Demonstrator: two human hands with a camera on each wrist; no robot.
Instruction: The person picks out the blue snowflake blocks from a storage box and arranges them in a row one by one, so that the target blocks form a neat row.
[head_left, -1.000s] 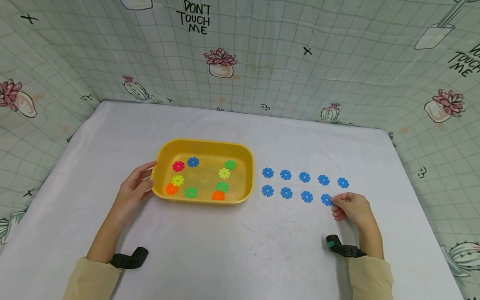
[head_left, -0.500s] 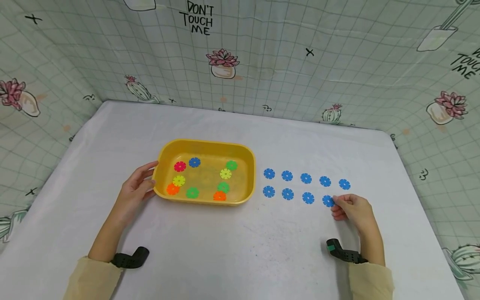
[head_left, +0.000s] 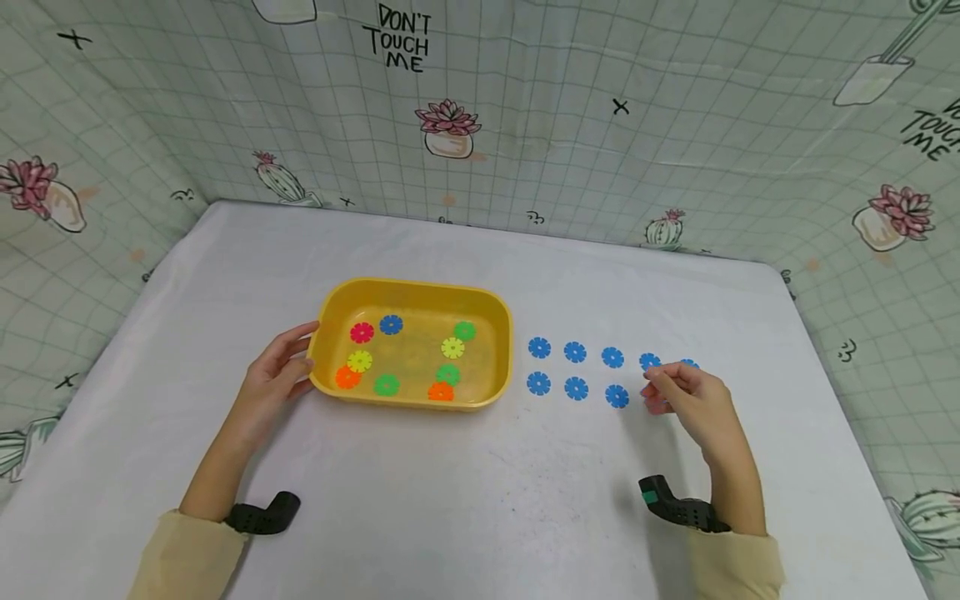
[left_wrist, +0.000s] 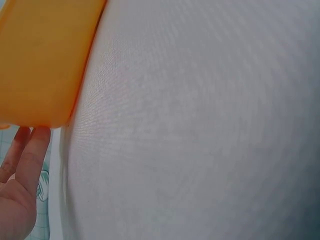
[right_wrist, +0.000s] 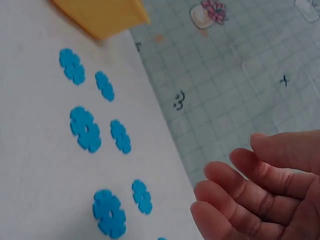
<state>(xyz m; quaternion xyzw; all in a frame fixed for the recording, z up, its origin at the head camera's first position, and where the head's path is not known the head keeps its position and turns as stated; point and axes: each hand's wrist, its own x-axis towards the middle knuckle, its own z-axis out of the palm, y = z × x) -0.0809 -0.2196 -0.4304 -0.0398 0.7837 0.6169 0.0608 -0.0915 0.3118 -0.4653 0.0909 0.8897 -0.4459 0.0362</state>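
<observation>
Two rows of blue notched plastic discs (head_left: 576, 388) lie on the white table to the right of a yellow tray (head_left: 411, 405). My right hand (head_left: 693, 408) hovers over the right end of these rows, its shadow apart from it. In the right wrist view its fingers (right_wrist: 225, 180) are loosely bent and nothing shows between thumb and fingertips. It partly covers the upper row's last discs, and the lower row's right end is hidden behind it. My left hand (head_left: 273, 375) touches the tray's left end, with straight fingers (left_wrist: 35, 155) against the wall in the left wrist view.
Inside the tray lie loose discs: a red one (head_left: 362, 332), a blue one (head_left: 391, 324), and several yellow, green and orange ones. A patterned cloth (head_left: 540, 150) hangs behind the table. Each wrist wears a black strap camera (head_left: 264, 514).
My right hand has let go of the blue disc at the lower row's right end, risen off the table and moved slightly left and away from me. The left hand stays at the tray.
</observation>
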